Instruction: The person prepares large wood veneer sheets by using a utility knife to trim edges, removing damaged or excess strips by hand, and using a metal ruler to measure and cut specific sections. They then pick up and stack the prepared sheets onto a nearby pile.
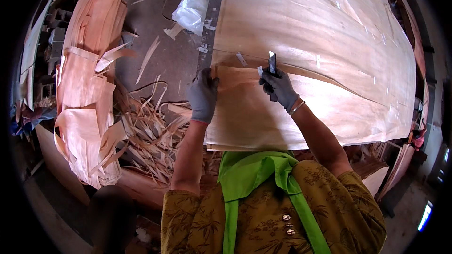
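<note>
A broad stack of thin wood veneer sheets lies in front of me, with a split running across the top sheet. My left hand, in a grey glove with dark fingertips, is closed at the left edge of the veneer, its fingers curled over the border. Over the sheet, my gloved right hand grips a box cutter with its blade tip pointing away from me. A small white piece of tape shows at that hand's fingertips. Another tape strip sits beside the split.
A dark metal straightedge runs along the stack's left side. Beyond it are a crumpled clear plastic bag and a heap of veneer scraps. Further left stands a long bundle of veneer strips. My green apron touches the near edge.
</note>
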Motion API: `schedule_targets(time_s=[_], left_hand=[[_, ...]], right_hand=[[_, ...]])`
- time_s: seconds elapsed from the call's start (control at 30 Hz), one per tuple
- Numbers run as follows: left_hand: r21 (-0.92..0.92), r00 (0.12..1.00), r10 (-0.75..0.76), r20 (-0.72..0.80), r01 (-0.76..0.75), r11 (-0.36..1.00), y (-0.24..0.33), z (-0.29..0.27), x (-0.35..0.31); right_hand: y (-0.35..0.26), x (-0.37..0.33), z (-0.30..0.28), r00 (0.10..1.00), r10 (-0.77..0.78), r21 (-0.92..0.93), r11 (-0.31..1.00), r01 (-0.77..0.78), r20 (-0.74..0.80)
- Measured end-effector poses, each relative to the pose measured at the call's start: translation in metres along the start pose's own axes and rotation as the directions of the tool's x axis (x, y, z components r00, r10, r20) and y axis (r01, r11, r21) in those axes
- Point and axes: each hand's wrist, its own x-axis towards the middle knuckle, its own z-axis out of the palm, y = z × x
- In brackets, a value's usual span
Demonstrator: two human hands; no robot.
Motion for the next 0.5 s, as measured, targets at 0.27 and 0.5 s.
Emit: schedule_targets(time_s=[0.27, 0.5], left_hand=[[0.082, 0.999, 0.022, 0.032, -0.025, 0.996, 0.010, -0.001, 0.032], [0.120, 0.996, -0.059, 0.062, 0.051, 0.991, 0.010, 0.010, 0.052]], right_hand=[[-0.013, -0.003, 0.018, 0.998, 0.056, -0.083, 0.995, -0.060, -0.042], [0.004, 0.006, 0.009, 1.000, 0.010, -0.041, 0.999, -0.010, -0.012]])
